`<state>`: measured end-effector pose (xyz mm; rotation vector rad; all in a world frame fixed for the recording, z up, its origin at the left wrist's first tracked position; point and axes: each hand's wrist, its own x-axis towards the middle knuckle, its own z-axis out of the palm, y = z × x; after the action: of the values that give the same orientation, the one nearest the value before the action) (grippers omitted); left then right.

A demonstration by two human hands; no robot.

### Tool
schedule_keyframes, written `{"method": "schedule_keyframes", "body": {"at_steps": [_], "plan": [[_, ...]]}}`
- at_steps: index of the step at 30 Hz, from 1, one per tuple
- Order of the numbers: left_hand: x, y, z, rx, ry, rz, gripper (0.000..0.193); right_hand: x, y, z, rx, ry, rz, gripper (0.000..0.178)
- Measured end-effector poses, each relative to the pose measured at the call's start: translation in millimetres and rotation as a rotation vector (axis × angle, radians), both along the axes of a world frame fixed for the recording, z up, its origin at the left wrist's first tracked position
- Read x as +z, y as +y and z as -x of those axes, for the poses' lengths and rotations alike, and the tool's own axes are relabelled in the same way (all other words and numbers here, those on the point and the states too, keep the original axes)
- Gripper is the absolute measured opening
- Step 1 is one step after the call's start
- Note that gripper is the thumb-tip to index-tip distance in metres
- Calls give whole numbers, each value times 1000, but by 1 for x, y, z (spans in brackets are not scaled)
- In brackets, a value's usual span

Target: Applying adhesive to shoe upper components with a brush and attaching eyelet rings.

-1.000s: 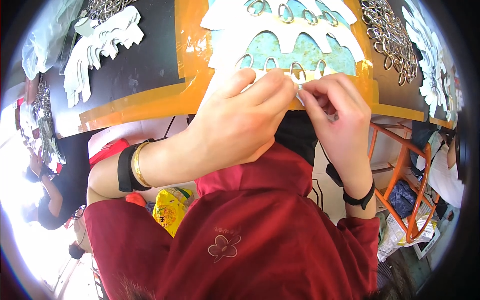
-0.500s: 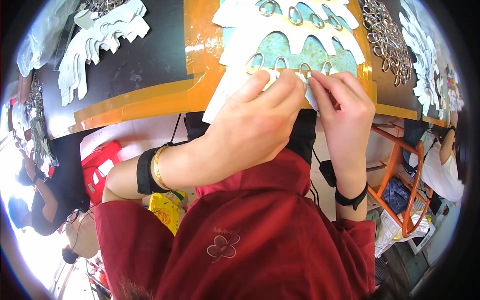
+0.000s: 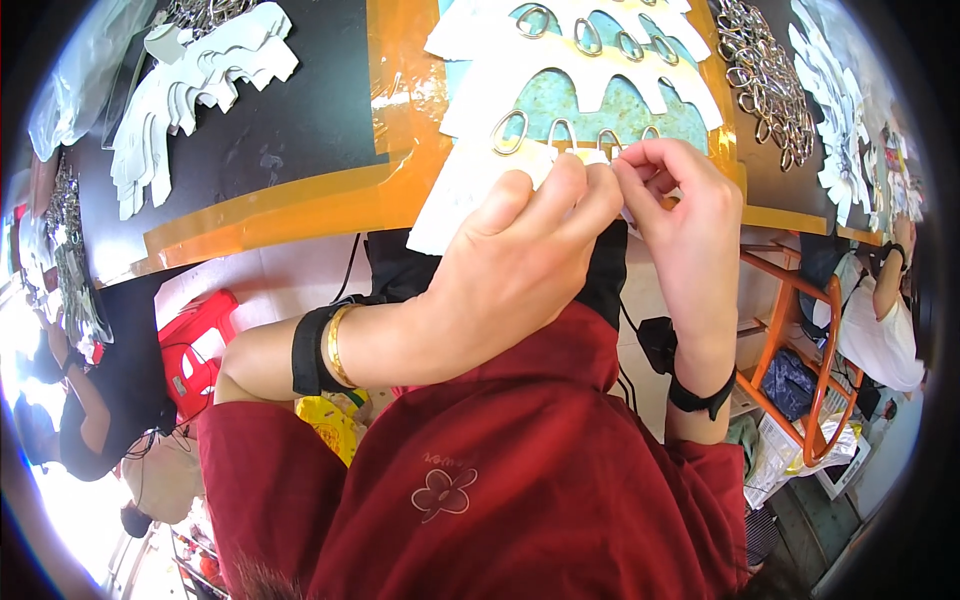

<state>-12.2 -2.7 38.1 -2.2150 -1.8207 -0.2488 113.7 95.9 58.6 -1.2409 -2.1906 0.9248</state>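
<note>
A white cut-out piece with prongs (image 3: 450,195) lies at the table's near edge, and a row of oval metal rings (image 3: 510,132) sits along it. My left hand (image 3: 525,240) is closed over the prongs, its fingertips pressing on the piece below the middle rings. Thumb and forefinger of my right hand (image 3: 692,205) pinch at a prong beside the rightmost rings; what exactly lies between those fingertips is hidden. Just beyond, more white pronged pieces (image 3: 500,85) overlap, with metal rings (image 3: 588,37) on their prongs.
The white pieces lie on a worn green board (image 3: 548,95) edged with orange tape (image 3: 405,180). A heap of metal rings (image 3: 765,85) is at right, near other white pieces (image 3: 832,110). White cut-outs (image 3: 190,90) are stacked at left. An orange stool (image 3: 830,370) stands below right.
My left hand has shifted slightly down toward me, still on the white piece. The right hand's fingers have curled a little, staying at the same prong. The rings look unchanged.
</note>
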Motion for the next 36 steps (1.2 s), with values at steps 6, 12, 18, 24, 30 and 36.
{"method": "schedule_keyframes", "body": {"at_steps": [6, 12, 18, 24, 30, 36], "plan": [[-1, -2, -1, 1, -7, 50, 32, 1, 9, 4, 75, -139, -23, 12], [-4, 0, -1, -4, -39, 27, 34, -7, 7, -3, 118, -113, -110, 13], [-5, 1, 0, -14, -62, 22, 40, 3, 7, -10, 118, -13, -134, 9], [-8, 0, 0, -21, -49, -12, 42, 3, 7, -3, 63, -29, -125, 11], [-11, 1, -1, -29, -82, -28, 40, 2, 2, 6, 35, -128, -141, 13], [-12, 2, -2, -9, -126, -51, 33, 1, 11, 6, 167, -136, -33, 14]]}}
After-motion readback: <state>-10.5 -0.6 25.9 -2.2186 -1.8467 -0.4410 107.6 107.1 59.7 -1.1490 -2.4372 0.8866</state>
